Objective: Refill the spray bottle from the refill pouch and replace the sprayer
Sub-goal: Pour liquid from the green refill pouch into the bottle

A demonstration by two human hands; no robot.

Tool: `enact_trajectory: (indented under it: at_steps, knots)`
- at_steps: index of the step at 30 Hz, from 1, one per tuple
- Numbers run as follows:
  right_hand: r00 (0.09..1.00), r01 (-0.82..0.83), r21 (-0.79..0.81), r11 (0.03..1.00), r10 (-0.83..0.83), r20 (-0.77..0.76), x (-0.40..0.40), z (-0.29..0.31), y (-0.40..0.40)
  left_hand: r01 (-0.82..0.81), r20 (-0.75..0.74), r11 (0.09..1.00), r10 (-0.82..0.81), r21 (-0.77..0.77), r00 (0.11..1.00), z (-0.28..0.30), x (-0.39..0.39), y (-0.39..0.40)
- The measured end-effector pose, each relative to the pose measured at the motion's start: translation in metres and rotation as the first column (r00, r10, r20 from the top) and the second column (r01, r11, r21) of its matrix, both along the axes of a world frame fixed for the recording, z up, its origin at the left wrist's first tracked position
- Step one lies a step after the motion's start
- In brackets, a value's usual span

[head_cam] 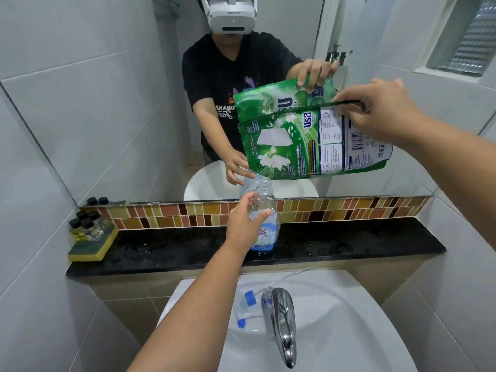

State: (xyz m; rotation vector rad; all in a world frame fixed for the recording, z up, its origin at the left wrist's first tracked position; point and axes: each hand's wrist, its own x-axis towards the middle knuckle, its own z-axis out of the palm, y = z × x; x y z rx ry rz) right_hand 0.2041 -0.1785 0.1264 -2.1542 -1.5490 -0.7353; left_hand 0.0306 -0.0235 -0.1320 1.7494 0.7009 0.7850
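Steadying the spray bottle [264,218] on the black ledge [349,245], the left hand [245,224] is wrapped around the clear upper body, thumb toward the sink side and fingers toward the mirror. The bottle stands upright, neck open, sprayer removed. The right hand [381,108] pinches the upper edge of the green refill pouch [308,143], fingers closed on that edge. The pouch is held above and to the right of the bottle, its long axis running up to the right and its lower left corner tipped down just over the bottle mouth; whether that corner touches the rim, or whether liquid is flowing, cannot be told. The left hand is the nearer to the bottle; the right hand is well above it. Judged from this position, pouring depends on keeping the low corner directly over the open neck. The sprayer [245,304], with blue nozzle and dip tube, lies on the sink rim [362,304] beside the chrome tap [281,323], not yet refitted. A sponge [91,244] carrying small dark-capped bottles [86,224] sits at the left end of the ledge
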Motion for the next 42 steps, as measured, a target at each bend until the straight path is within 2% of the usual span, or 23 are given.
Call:
enact_trajectory:
  at_steps: [42]
  knots:
    - [1.000, -0.001, -0.012, 1.000, 0.001, 0.005, -0.0039, 0.0012, 0.0039, 0.004, 0.021, 1.000, -0.004, 0.006, 1.000, 0.0005, -0.0006, -0.0012]
